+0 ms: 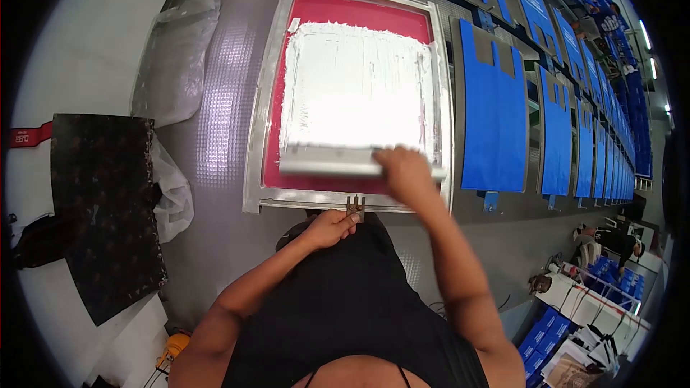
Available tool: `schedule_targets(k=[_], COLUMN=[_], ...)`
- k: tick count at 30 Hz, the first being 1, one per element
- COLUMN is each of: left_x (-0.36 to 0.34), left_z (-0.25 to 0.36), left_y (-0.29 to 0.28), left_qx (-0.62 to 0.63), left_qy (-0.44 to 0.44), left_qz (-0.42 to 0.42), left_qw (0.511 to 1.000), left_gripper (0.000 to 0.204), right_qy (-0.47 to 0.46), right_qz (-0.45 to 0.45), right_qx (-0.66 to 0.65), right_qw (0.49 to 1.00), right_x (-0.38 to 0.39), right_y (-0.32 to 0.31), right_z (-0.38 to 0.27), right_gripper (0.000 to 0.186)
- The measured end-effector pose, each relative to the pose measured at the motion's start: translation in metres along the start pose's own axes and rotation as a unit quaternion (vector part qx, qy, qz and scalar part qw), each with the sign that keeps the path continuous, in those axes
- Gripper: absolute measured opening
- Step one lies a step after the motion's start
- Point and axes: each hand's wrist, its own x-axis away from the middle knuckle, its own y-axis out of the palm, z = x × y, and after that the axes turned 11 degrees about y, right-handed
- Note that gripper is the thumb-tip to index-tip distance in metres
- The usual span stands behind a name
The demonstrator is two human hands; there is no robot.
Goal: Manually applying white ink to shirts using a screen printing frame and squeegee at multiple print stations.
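A metal-framed screen (255, 144) with a red mesh (359, 7) carries a broad, uneven layer of white paste (356, 82). My right hand (404, 171) is closed on a long metal squeegee (323, 162), which lies across the lower part of the white layer and is slightly blurred. My left hand (332, 228) holds a small metal bracket (354, 205) at the middle of the frame's near edge, just in front of my body.
Rows of boards with blue pieces (492, 144) run along the right. On the left lie a dark stained sheet (104, 208) and crumpled plastic (172, 50). Another person (622, 244) is at the far right, near a white table (589, 294).
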Motion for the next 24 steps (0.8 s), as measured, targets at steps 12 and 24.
schedule_targets(k=[12,24], left_x=[-0.01,-0.006], left_z=[-0.021,0.037], left_y=[0.0,-0.192], left_qx=[-0.155,-0.398], left_qy=[-0.157,0.002], left_qz=[0.098,0.532], left_qw=[0.97,0.747], left_gripper=[0.051,0.043], right_qy=[0.075,0.167], right_qz=[0.038,-0.017], right_qx=[-0.04,-0.504], right_qw=[0.996,0.847], right_x=[0.026,-0.039], right_y=[-0.008,0.061], right_z=[0.074,0.14], right_gripper=[0.037,0.044])
